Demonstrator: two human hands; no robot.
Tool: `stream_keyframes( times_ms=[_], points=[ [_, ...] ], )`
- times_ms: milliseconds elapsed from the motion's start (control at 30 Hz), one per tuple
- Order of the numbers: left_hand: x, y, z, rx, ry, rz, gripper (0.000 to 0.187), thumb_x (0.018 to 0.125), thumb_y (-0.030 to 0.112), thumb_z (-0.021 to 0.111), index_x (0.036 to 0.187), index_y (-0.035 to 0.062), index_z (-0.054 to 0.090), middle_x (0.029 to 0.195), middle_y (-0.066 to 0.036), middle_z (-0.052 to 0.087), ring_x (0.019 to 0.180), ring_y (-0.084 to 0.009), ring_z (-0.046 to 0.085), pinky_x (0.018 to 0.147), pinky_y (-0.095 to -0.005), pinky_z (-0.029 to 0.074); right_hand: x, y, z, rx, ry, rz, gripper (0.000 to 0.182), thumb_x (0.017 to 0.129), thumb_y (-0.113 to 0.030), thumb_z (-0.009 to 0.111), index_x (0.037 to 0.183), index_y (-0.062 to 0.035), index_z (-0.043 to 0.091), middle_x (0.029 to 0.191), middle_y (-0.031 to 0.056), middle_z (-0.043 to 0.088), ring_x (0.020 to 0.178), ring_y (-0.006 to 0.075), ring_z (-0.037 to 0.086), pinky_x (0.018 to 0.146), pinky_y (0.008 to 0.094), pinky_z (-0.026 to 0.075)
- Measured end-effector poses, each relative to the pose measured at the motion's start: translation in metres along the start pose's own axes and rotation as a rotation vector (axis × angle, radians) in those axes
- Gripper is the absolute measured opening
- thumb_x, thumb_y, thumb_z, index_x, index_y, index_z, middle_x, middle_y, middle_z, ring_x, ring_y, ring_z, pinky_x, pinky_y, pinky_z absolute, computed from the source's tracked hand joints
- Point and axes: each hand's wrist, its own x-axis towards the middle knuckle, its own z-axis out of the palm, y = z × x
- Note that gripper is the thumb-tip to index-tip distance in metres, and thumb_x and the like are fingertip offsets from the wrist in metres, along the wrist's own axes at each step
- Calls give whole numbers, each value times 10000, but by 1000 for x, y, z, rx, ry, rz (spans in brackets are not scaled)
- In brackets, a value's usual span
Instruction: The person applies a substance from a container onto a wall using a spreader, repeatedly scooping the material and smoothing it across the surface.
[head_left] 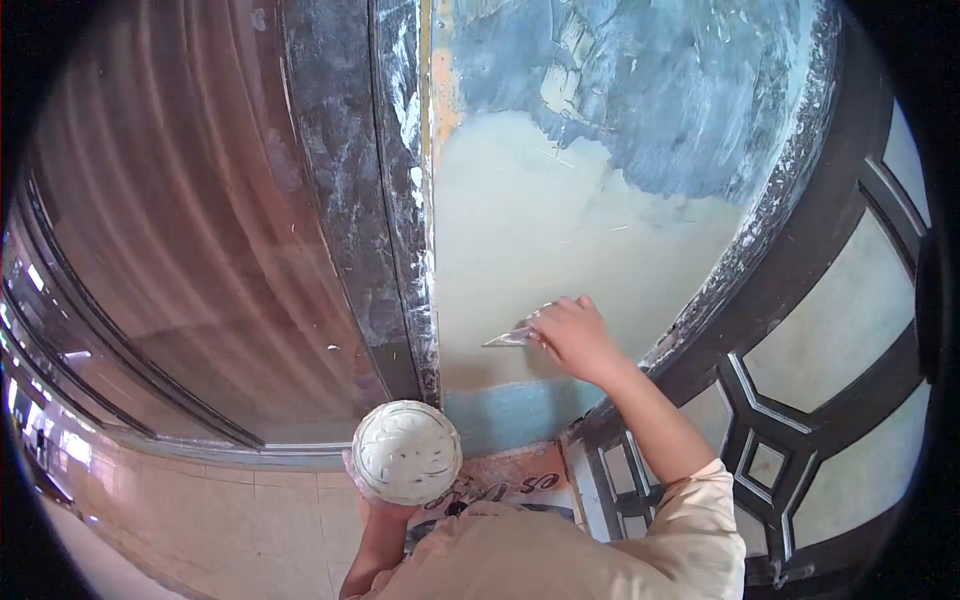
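Observation:
My right hand [568, 332] is closed on a putty knife [510, 338], whose blade lies against the wall's pale, smooth coating [510, 230]. Above that coating the wall shows patchy blue paint [680, 100], and a light blue strip [520, 412] runs below it. At the lower left my left hand [362, 482] holds a round container [408, 452] filled with off-white putty. Most of the left hand's fingers are hidden under the container.
Left of the wall section stands a dark, paint-smeared frame [350, 180] beside a glass pane with a brown curtain [190, 240]. A dark panelled door [810, 300] is on the right. Below are floor tiles [285, 510] and a printed sheet [520, 478].

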Motion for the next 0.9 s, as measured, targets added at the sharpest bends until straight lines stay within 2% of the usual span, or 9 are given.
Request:
stream_keyframes(
  times_ms=[100,167,233,333,367,533,667,833,900],
  points=[
    [-1,8,0,78,-93,-28,917,837,827,122,1506,226,301,1503,-97,379,1342,-368,398,1081,-606,340,23,0,-34,-223,-37,242,139,836,-166,621,969,-125,621,929,75,653,911,303,588,802,442,392],
    [1,12,-9,70,-90,-29,915,838,826,118,1507,228,301,1508,-96,370,1343,-368,396,1080,-609,338,19,24,-52,-151,594,283,155,888,-184,607,997,-74,604,903,124,643,852,320,592,784,447,420],
    [1,14,-10,60,-82,-38,914,839,826,114,1507,230,301,1514,-95,361,1344,-367,395,1080,-613,335,13,32,-66,322,900,363,194,938,-218,595,986,-30,589,880,136,625,794,272,610,746,411,460],
    [-3,16,0,-66,-69,-47,893,859,814,147,1495,214,324,1498,-92,382,1331,-375,402,1070,-620,340,-5,-3,-57,850,904,520,217,957,-237,593,1000,-24,584,861,94,623,777,179,606,704,335,475],
    [-4,17,0,-116,-68,-55,894,857,814,136,1499,217,317,1505,-87,373,1339,-370,394,1075,-617,335,-26,13,-28,709,752,531,233,943,-214,618,1026,1,581,850,74,635,787,120,591,692,295,474],
    [-5,23,-8,-316,-79,-75,901,851,812,92,1512,232,289,1531,-66,337,1368,-350,364,1095,-604,314,-90,-36,100,746,301,744,202,903,-178,650,1019,-17,617,794,81,646,716,150,589,650,320,477],
    [-5,26,-18,-19,-20,-3,856,874,789,124,1498,235,318,1517,-65,356,1353,-346,377,1086,-606,318,-119,-50,128,721,-70,674,183,881,-155,655,982,-5,622,761,49,630,673,116,569,616,302,473],
    [-1,33,-28,92,-5,-7,844,874,784,119,1512,259,289,1543,-61,317,1381,-356,339,1106,-606,290,-98,-34,93,841,128,737,253,891,-126,638,1125,-59,569,748,58,622,574,116,578,507,267,444],
    [-4,34,-26,70,-115,-53,863,861,801,147,1509,252,298,1544,-63,318,1383,-364,334,1105,-608,291,-82,-36,71,1319,326,908,283,901,-121,560,1174,-87,497,785,62,628,549,141,592,460,273,479]
  ],
)
